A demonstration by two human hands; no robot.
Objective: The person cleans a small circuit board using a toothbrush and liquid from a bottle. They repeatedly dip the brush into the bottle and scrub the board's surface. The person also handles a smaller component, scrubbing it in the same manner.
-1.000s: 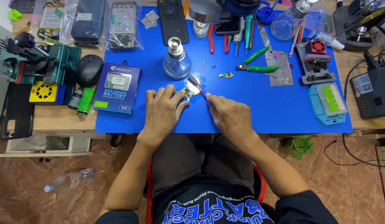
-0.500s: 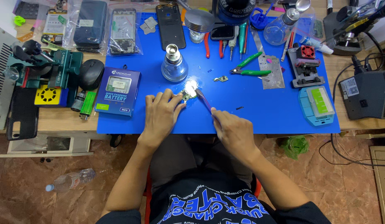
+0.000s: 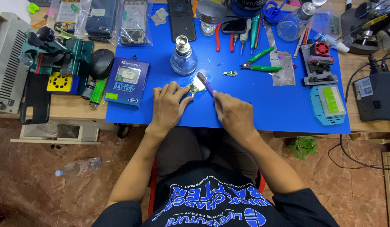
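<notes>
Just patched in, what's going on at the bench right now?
A person seated at a blue work mat is working on a small circuit board. The left hand pins the board flat on the mat, while the right hand holds a purple-handled brush with its head on the board. Just beyond the board stands a glass dispenser bottle; green-handled pliers lie to the right and a blue battery box to the left.

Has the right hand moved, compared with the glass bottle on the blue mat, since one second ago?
Yes. The right hand has drawn slightly nearer the left hand, toward the glass bottle, its brush tip on the small board.
</notes>
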